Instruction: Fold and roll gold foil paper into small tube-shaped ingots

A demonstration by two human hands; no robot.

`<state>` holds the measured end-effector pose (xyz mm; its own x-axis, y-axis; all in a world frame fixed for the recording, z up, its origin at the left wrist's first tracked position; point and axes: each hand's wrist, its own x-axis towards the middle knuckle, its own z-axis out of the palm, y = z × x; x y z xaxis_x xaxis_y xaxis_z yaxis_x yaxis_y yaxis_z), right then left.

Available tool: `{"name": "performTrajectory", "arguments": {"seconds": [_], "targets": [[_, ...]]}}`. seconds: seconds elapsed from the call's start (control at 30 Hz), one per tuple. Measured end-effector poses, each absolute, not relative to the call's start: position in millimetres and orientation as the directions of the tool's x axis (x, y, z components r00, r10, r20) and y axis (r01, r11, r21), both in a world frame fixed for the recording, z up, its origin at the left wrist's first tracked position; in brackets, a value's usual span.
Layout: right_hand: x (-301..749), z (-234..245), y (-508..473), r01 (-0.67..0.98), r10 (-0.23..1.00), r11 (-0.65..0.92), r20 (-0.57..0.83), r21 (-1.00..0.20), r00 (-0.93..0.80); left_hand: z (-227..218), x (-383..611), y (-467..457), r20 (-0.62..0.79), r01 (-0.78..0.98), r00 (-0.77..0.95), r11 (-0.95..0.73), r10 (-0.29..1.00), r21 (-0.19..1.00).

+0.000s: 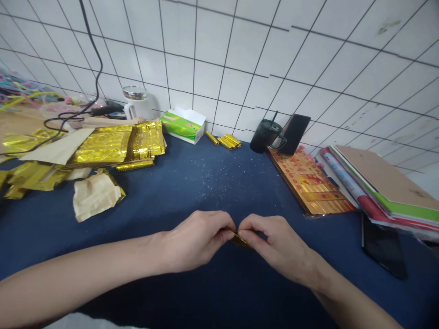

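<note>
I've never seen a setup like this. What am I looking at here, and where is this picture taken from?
This picture comes from a camera worn on a person's head, looking forward and down, so you see what they see. There is no machine here, just two bare hands. The left hand and right hand meet in the middle, their fingers pinching a small piece of gold foil. On the dark blue surface lie a pile of gold foil sheets, a few small gold foil rolls, and a green tissue box. Behind them is a white tiled wall.
</note>
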<state>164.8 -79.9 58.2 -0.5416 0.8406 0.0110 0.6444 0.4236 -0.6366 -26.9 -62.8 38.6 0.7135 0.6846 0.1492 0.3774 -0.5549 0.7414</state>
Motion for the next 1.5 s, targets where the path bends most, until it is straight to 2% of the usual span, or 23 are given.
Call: {"name": "performTrajectory", "arguments": {"seconds": [0.2,0.3,0.53,0.7,0.87,1.0,1.17,1.33,1.5], "targets": [[163,61,-79,0.615,0.869,0.305,-0.052,-0.727,-0.492,39,-26,-65,0.04,0.409,0.651,-0.394,0.758,0.823],[162,61,-78,0.582,0.857,0.302,-0.052,-0.755,-0.513,37,-25,-65,-0.013,0.426,0.614,-0.317,0.789,0.847],[165,57,-78,0.66,0.837,0.414,-0.024,-0.627,-0.547,36,-23,-61,-0.088,0.423,0.545,-0.183,0.834,0.887],[168,55,-77,0.659,0.807,0.472,-0.013,-0.586,-0.59,40,-24,-54,-0.254,0.363,0.639,0.007,0.726,0.932],[169,58,-76,0.634,0.774,0.501,-0.021,-0.589,-0.632,42,-28,-42,-0.353,0.333,0.73,0.147,0.585,0.931],[169,64,-76,0.617,0.742,0.496,-0.07,-0.611,-0.666,44,-33,-36,-0.358,0.298,0.829,0.203,0.43,0.933],[169,69,-77,0.569,0.674,0.514,-0.107,-0.642,-0.731,48,-34,-39,-0.381,0.308,0.877,0.265,0.294,0.914],[168,69,-77,0.551,0.658,0.526,-0.1,-0.648,-0.747,48,-32,-42,-0.396,0.339,0.875,0.231,0.277,0.912],[167,67,-78,0.561,0.661,0.547,-0.09,-0.621,-0.745,44,-32,-43,-0.382,0.351,0.855,0.151,0.351,0.924]]}}
